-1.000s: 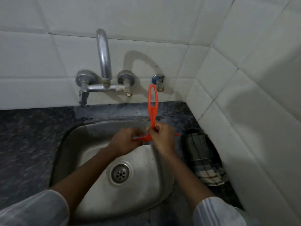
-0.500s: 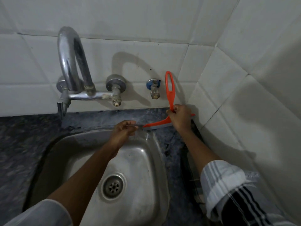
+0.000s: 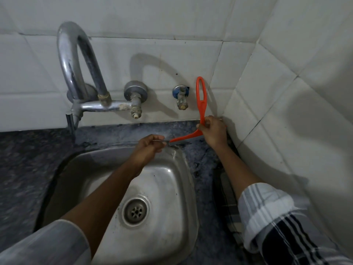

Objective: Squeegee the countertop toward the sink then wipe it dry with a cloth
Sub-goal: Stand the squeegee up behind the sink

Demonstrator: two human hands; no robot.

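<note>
Right hand [image 3: 214,131] gripped the orange squeegee [image 3: 200,111] in the back corner, blade on the countertop [image 3: 202,153]; left hand [image 3: 150,147] pinched its tip. Squeegeeing underway; next, pull toward the sink [image 3: 177,178].

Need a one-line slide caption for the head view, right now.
Right hand grips the orange squeegee in the countertop corner; left hand pinches its blade end over the sink.

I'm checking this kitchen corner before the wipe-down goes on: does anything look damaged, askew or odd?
Nothing looks broken or spilled. The faucet spout is swung off to the left, not over the sink. The right hand holds the orange squeegee on the countertop; the left hand pinches its blade end.
</note>
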